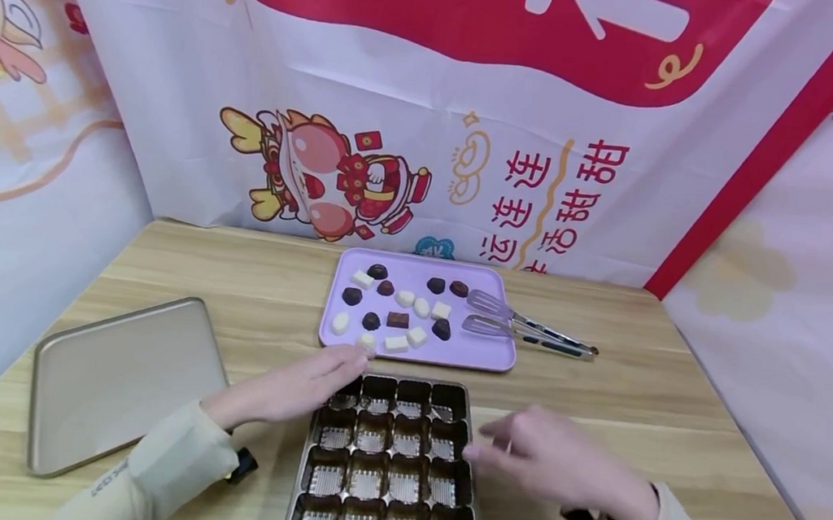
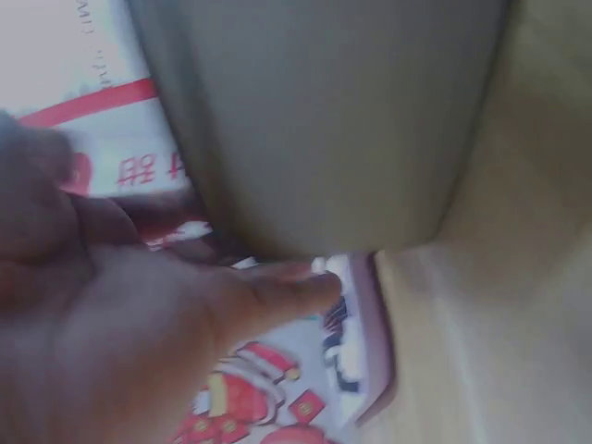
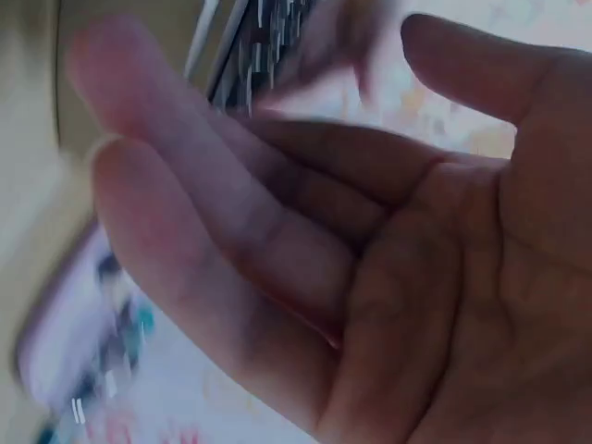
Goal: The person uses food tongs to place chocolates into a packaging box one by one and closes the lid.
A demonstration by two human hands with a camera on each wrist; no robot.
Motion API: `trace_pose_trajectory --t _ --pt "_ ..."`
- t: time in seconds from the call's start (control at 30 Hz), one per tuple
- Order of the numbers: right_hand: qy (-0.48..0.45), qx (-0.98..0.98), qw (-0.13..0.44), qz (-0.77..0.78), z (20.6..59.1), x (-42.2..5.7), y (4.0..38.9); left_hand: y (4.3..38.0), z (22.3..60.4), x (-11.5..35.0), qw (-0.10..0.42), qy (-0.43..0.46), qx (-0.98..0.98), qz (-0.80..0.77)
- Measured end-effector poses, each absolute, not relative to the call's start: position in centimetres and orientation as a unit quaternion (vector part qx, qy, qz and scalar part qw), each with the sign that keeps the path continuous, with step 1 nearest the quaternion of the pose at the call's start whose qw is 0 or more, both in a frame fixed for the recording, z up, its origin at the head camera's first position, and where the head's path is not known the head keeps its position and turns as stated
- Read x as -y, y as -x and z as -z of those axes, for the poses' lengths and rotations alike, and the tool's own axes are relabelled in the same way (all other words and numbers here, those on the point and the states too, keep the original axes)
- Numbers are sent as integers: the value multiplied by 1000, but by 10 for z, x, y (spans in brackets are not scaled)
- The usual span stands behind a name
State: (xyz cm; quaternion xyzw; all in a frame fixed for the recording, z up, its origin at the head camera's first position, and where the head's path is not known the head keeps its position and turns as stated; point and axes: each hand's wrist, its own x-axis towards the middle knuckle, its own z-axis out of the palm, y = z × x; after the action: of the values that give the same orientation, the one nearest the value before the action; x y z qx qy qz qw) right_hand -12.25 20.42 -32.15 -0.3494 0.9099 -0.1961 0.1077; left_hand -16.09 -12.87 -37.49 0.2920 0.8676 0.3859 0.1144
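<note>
A rectangular metal tin point(image 1: 301, 479) with a brown plastic insert point(image 1: 369, 460) stands in front of me, its compartments holding nothing I can see. My left hand point(image 1: 296, 389) reaches over the tin's far left corner with fingers extended and holds nothing. In the left wrist view the thumb point(image 2: 277, 305) lies right by a blurred grey-brown metal surface point(image 2: 324, 120). Beside the tin's right rim is my right hand point(image 1: 547, 462), fingers loosely bent. The right wrist view shows its palm point(image 3: 481, 305) bare, with thumb and fingers apart.
Behind the tin lies a lilac tray point(image 1: 416, 262) with several dark and white chocolates point(image 1: 398, 320). Metal tongs point(image 1: 550, 340) rest across its right edge. A flat grey-beige metal lid point(image 1: 128, 384) lies on the table at left. A printed cloth point(image 1: 402, 71) hangs behind the table.
</note>
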Motion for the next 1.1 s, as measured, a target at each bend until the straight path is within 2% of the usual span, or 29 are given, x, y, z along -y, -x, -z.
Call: trace_pose_trajectory --t 0.17,0.3,0.5,0.67,0.9,1.0,1.1 --pt "265 -955 0 132 335 -241 190 162 377 148 64 -264 -890 -367" --pt "236 -968 -46 73 360 -273 238 162 381 160 90 -250 -882 -390" --pt "237 -971 -35 22 381 -292 268 167 384 161 114 -210 -869 -433" --pt "255 -967 -29 4 389 -297 280 167 382 158 109 -197 -874 -430" --pt "282 -956 5 75 386 -305 288 166 384 155 107 -191 -879 -423" --pt "264 -956 30 126 377 -305 287 166 382 157 108 -190 -879 -425" --pt "245 -955 31 163 366 -298 283 167 381 158 110 -192 -876 -428"
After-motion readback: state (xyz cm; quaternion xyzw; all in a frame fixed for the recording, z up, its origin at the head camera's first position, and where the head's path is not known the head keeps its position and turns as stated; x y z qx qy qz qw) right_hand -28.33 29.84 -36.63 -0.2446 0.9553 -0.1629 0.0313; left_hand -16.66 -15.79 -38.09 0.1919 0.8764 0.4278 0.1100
